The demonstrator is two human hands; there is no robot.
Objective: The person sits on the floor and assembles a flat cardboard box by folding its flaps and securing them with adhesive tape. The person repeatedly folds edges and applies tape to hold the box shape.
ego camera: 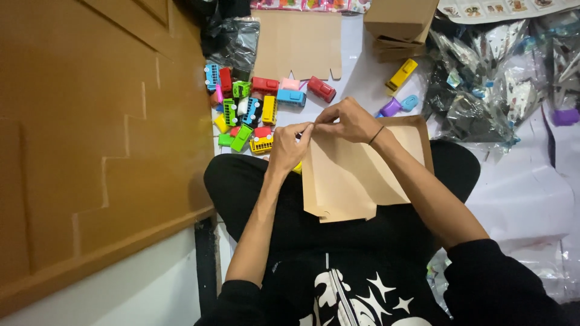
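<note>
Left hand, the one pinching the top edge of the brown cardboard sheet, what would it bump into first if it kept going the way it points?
Probably the right hand: the left hand points up and right, fingertips already meeting it on the cardboard sheet.

Home packing spot on floor: heap of toy vehicles, flat cardboard blanks, silver foil bags, wooden door.

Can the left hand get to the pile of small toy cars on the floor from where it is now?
Probably yes. The left hand pinches the top edge of the brown cardboard sheet, and the toy cars lie just beyond it with nothing between, but it would need to let go first.
</note>
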